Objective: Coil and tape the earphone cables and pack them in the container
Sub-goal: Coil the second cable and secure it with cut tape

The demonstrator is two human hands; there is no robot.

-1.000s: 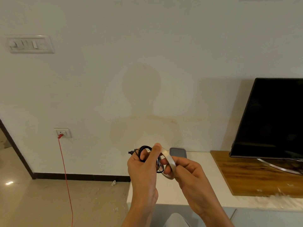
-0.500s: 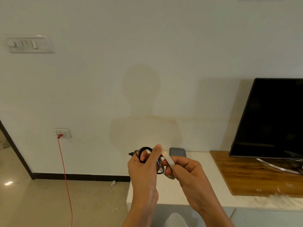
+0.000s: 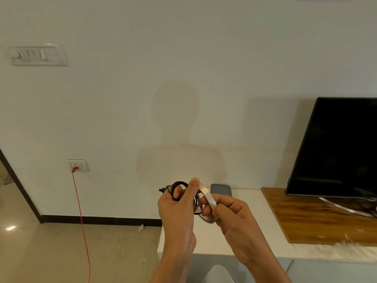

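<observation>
White counter (image 3: 240, 240) edge beneath both hands (image 3: 177, 207)

Almost no change. Left hand (image 3: 177, 203) thumb sits marginally higher against tape roll (image 3: 209, 202). Right hand (image 3: 230, 213) shifts slightly right. Coiled black earphone cable (image 3: 179, 185) stays pinched, same pose.

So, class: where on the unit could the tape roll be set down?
Bare white top lies between the grey container and the wooden board. The television crowds the board's right side; both hands are full.
</observation>
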